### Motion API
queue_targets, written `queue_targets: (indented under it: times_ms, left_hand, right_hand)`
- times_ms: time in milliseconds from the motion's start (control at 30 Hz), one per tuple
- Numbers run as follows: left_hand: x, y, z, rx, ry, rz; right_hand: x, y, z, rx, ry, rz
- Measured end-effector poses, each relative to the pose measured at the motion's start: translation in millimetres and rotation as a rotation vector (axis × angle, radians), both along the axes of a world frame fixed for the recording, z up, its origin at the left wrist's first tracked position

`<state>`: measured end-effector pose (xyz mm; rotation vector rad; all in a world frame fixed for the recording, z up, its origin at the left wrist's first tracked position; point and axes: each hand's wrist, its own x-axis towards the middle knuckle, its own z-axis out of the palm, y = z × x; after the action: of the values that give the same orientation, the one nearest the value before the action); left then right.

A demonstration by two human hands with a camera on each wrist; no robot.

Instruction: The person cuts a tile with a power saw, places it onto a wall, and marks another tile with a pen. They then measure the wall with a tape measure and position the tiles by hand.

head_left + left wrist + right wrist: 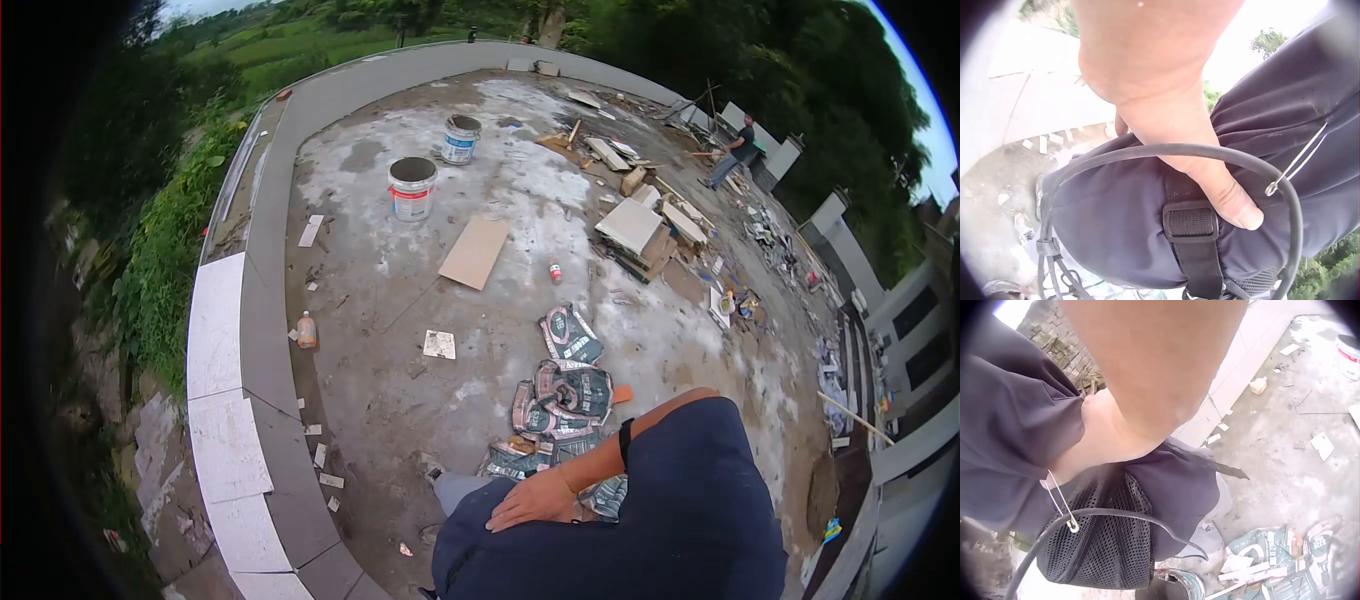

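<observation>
Presently, both hands are at the navy fabric [1116, 219] worn against the person's front; neither holds a tool. The left hand [1172, 131] lies on the fabric with the thumb laid straight beside a black strap [1191, 222]. Its other fingers are hidden behind the fold, so whether they grip cannot be told. The right hand [1104, 434] is tucked into the same fabric above a mesh pouch [1104, 544], and its fingers are also hidden.

A black cable [1147, 150] loops across the fabric and is held by a safety pin [1297, 162].

The step in hand appears to be settling or bracing on the garment, not floor work. The next move calls for lifting each hand clear without snagging the cable or the pin. The cement bags [560, 395] lie nearest on the concrete deck [380, 290].
</observation>
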<state>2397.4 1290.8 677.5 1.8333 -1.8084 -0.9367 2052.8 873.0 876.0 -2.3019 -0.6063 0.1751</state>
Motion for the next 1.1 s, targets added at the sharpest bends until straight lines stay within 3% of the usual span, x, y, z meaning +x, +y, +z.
queue_targets:
  times_ms: [133, 267, 433, 567, 667, 733, 767, 867, 933, 1000, 1033, 1100]
  left_hand:
    - [57.7, -74.6, 6.8, 0.063, -0.102, -0.082]
    - [90.4, -207.2, 23.2, 0.116, -0.2, -0.187]
    - [60.6, -387.4, 36.3, 0.179, -0.287, -0.213]
    - [44.6, -467.3, 58.3, 0.291, -0.372, -0.191]
    - [25.6, -515.4, 66.0, 0.338, -0.408, -0.122]
    - [24.1, -541.9, 76.8, 0.38, -0.447, -0.084]
    - [19.8, -558.7, 80.0, 0.401, -0.464, -0.071]
    - [-63.8, -626.9, 64.7, 0.524, -0.401, -0.14]
    - [-124.4, -681.4, 56.2, 0.647, -0.328, -0.183]
    - [-181.8, -749.9, 44.1, 0.768, -0.256, -0.227]
    - [-211.3, -777.3, 33.9, 0.834, -0.219, -0.247]
    - [-258.5, -826.6, 12.6, 0.669, 0.019, -0.379]
  right_hand:
    - [-60.2, -1.0, -16.5, 0.086, -0.034, -0.187]
    - [-132.1, -17.0, -18.8, 0.065, 0.003, -0.396]
    - [-209.2, -57.7, -34.2, 0.121, -0.137, -0.646]
    - [-261.4, -74.3, -33.3, 0.1, -0.152, -0.749]
    - [-309.9, -64.5, -9.8, -0.043, 0.02, -1.004]
    - [-345.4, -46.4, -25.7, 0.018, 0.174, -1.308]
    - [-361.7, -35.2, -40.1, 0.098, 0.307, -1.569]
    - [-414.2, 3.5, -108.5, 0.221, 0.735, -2.339]
    - [-433.5, 34.1, -121.0, 0.427, 0.754, -2.764]
    - [-430.9, 79.2, -167.4, 0.494, 0.434, -3.123]
    - [-423.4, 104.6, -188.5, 0.571, 0.572, -3.173]
    - [-393.6, 128.0, -198.6, 0.738, 0.912, -3.129]
